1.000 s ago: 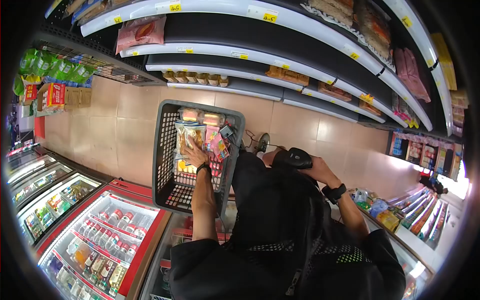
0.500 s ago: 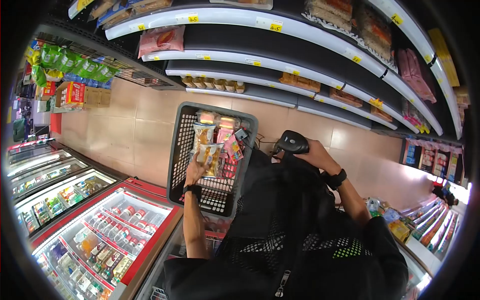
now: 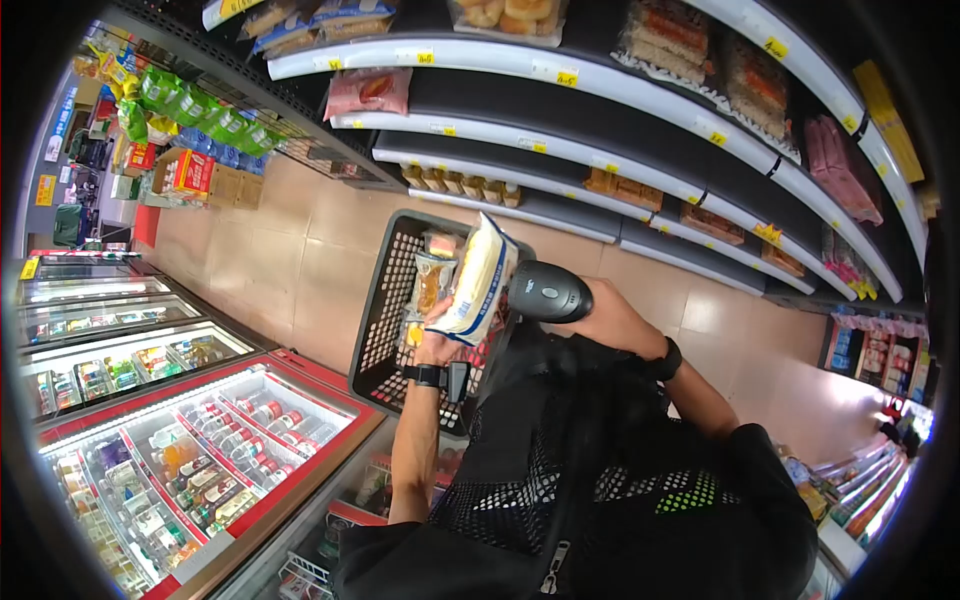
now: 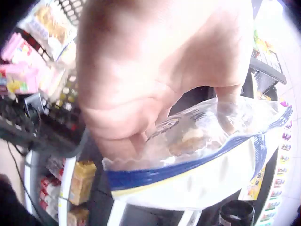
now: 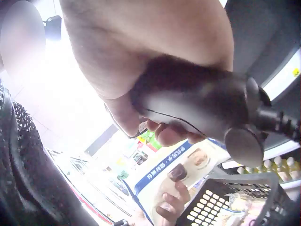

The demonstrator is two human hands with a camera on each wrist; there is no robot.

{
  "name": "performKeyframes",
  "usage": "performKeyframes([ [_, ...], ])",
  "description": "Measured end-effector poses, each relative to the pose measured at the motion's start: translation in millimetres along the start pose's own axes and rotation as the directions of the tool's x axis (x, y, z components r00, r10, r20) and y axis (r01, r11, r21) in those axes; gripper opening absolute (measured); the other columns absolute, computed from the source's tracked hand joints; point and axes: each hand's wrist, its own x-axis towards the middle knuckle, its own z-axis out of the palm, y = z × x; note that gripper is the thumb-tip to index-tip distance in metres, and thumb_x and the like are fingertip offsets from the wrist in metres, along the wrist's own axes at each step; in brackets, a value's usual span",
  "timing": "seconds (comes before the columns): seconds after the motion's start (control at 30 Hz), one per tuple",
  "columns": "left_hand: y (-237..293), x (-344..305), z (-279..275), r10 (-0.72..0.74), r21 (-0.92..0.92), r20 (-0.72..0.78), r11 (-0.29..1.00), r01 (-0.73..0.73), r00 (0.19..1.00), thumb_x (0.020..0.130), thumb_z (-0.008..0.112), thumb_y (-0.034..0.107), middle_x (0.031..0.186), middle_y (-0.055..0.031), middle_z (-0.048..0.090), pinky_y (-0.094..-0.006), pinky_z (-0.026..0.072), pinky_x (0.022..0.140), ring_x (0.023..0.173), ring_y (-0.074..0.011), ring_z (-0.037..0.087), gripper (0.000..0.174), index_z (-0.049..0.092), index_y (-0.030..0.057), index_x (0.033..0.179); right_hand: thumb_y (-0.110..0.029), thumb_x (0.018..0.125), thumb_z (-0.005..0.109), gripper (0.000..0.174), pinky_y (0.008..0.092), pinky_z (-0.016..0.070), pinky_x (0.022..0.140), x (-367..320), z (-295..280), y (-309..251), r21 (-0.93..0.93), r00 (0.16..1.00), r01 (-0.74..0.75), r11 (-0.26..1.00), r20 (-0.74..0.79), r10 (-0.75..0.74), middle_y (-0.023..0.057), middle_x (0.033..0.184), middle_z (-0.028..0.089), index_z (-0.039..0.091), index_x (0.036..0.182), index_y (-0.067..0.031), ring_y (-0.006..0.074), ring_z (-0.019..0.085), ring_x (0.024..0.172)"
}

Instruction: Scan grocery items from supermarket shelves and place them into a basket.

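My left hand grips a packaged bread above the basket. The pack's back is white with blue edges and printed text; its clear side shows in the left wrist view, with fingers on it. My right hand holds a black handheld barcode scanner, its head close to the pack's right edge. From the right wrist view, the scanner body fills the palm and a cable leaves its end. Beneath them, the grey basket contains another bread pack and other packaged food, partly hidden.
Shelves with breads and price tags curve across the top. Small bottles stand on the lowest shelf. Lit chest freezers with drinks line the lower left. Green bags hang at the upper left, near cardboard boxes.
My left hand has lifted the bread pack from among the basket's goods and turned its white back outward. The scanner has come left towards the pack. The head view has shifted.
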Motion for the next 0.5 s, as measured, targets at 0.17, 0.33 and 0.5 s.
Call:
performKeyframes([
  [0.17, -9.9, 38.7, 39.4, 0.097, 0.426, -0.140, 0.904, -0.028, 0.985, 0.095, 0.054, 0.027, 0.124, -0.0144, 0.062, -0.0432, 0.0476, 0.098, 0.110, -0.0267, 0.062, 0.047, 0.050, -0.0016, 0.132, -0.011, 0.073, 0.075, 0.040, 0.0355, 0.0497, 0.084, -7.4, -18.3, -10.7, 0.021, 0.998, 0.055, 0.998, 0.008, -0.055, 0.0177, 0.099, 0.069, 0.062, 0.108, 0.0053, 0.0240, 0.067, 0.092],
  [0.33, -31.4, 67.6, 71.9, 0.096, 0.500, -0.168, 0.866, 0.001, 0.981, 0.093, 0.059, 0.029, 0.124, -0.0129, 0.062, -0.0390, 0.0480, 0.097, 0.111, -0.0237, 0.061, 0.050, 0.050, 0.0020, 0.133, -0.016, 0.073, 0.075, 0.043, 0.0385, 0.0503, 0.083, -29.7, -52.6, -10.0, -0.089, 0.999, 0.042, 0.995, 0.015, -0.041, 0.0218, 0.099, 0.068, 0.062, 0.108, 0.0050, 0.0340, 0.067, 0.092],
  [0.5, -65.7, 95.7, 82.4, 0.001, 0.351, -0.193, 0.934, 0.068, 0.981, 0.092, 0.060, 0.025, 0.126, -0.0117, 0.060, -0.0399, 0.0458, 0.099, 0.114, -0.0236, 0.059, 0.051, 0.046, 0.0031, 0.137, -0.019, 0.073, 0.074, 0.044, 0.0409, 0.0505, 0.082, -57.1, -84.9, 8.8, -0.101, 0.995, 0.070, 0.992, -0.062, -0.077, 0.0237, 0.099, 0.067, 0.063, 0.108, 0.0046, 0.0393, 0.065, 0.092],
])
